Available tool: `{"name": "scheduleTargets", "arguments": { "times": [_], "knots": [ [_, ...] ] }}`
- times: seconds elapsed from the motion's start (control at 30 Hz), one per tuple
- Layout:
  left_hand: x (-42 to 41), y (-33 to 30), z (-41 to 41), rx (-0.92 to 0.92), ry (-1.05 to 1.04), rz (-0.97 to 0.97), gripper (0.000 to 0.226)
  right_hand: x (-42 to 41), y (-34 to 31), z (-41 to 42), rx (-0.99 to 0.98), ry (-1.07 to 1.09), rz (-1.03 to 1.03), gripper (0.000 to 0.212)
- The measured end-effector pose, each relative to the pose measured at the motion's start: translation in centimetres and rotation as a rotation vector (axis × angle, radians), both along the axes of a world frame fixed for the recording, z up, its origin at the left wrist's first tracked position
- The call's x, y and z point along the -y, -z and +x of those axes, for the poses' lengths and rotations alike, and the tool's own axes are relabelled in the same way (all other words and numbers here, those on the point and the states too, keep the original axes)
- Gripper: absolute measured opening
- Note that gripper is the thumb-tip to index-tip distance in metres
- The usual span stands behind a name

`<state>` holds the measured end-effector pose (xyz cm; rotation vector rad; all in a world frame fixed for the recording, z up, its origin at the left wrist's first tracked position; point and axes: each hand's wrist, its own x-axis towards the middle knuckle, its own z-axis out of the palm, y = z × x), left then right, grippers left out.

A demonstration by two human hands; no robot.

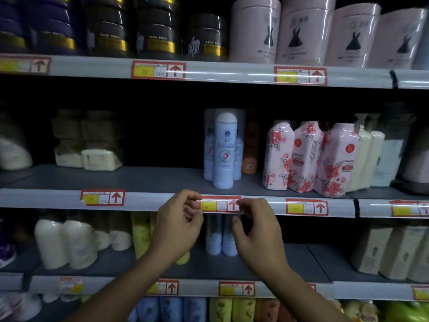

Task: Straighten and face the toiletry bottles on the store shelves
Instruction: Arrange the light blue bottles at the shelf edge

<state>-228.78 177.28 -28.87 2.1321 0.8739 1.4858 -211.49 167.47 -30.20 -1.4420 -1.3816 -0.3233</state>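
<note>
A pale blue bottle (224,151) with a white domed cap stands upright at the front of the middle shelf, label facing me, with more blue bottles behind it. Right of it stand three pink floral bottles (308,156), slightly turned. On the shelf edge below the blue bottle sits a red-and-yellow price tag (219,204). My left hand (180,223) pinches the tag's left end and my right hand (256,225) pinches its right end. Two more pale blue bottles (220,238) show on the lower shelf between my hands.
The middle shelf (151,180) holds beige boxes (88,140) at the left and cream bottles (368,156) at the right. Dark jars (157,31) and pink canisters (301,31) fill the top shelf. White and yellow bottles (79,242) stand on the lower shelf, tan boxes (390,252) at its right.
</note>
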Motion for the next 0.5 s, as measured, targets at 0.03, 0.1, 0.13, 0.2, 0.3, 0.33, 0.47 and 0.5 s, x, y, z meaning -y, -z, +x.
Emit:
{"name": "scheduleTargets", "arguments": {
  "times": [0.03,0.1,0.13,0.2,0.3,0.33,0.47,0.5],
  "knots": [
    [-0.4,-0.7,0.0,-0.006,-0.014,0.017,0.028,-0.5,-0.8,0.2,0.011,0.008,0.01,0.023],
    [-1.3,-1.9,0.2,-0.008,-0.026,0.053,0.027,-1.6,-2.2,0.7,0.01,0.003,0.03,0.028],
    [-1.8,-2.5,0.3,-0.005,-0.026,0.067,0.026,-2.1,-2.9,0.9,0.006,-0.002,0.037,0.033],
    [-3.2,-3.7,0.8,-0.003,-0.025,0.083,0.026,-3.4,-4.2,1.3,-0.006,0.003,0.032,0.039],
    [-5.7,-5.2,1.8,0.006,0.003,0.065,0.031,-5.6,-5.5,1.8,-0.034,0.027,-0.029,0.052],
    [-6.6,-5.7,2.3,-0.004,0.009,0.05,0.035,-6.4,-5.8,2.0,-0.041,0.037,-0.051,0.058],
    [-9.8,-7.2,4.7,-0.017,0.054,-0.029,0.054,-9.2,-6.6,2.7,-0.089,0.079,-0.098,0.074],
    [-10.4,-7.6,5.2,-0.005,0.075,-0.07,0.059,-9.8,-6.9,2.9,-0.099,0.082,-0.091,0.076]
  ]
}}
